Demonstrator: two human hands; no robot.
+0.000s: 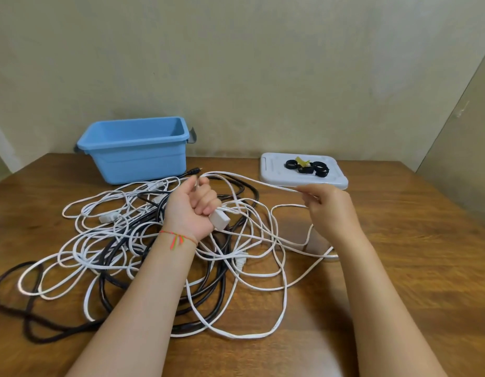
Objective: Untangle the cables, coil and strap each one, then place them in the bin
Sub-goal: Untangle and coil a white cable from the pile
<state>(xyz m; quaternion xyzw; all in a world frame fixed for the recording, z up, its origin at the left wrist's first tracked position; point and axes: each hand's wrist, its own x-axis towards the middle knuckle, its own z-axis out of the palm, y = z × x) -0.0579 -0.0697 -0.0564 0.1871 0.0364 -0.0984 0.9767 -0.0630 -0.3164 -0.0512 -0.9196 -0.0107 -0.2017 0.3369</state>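
Note:
A tangle of white cables (105, 240) and black cables (216, 278) sprawls over the wooden table (399, 268). My left hand (192, 208) is curled round one white cable, and that cable's white plug block (220, 219) sticks out below its fingers. From this fist the white cable arcs right to my right hand (328, 208), which pinches it between thumb and fingers above the table. The blue bin (135, 151) stands at the back left; no cable shows in the part of its inside I can see.
A white lid (271, 170) at the back right carries several black strap rolls (308, 167) and a yellow scrap. A black plug (193, 170) lies beside the bin. The wall runs behind the table.

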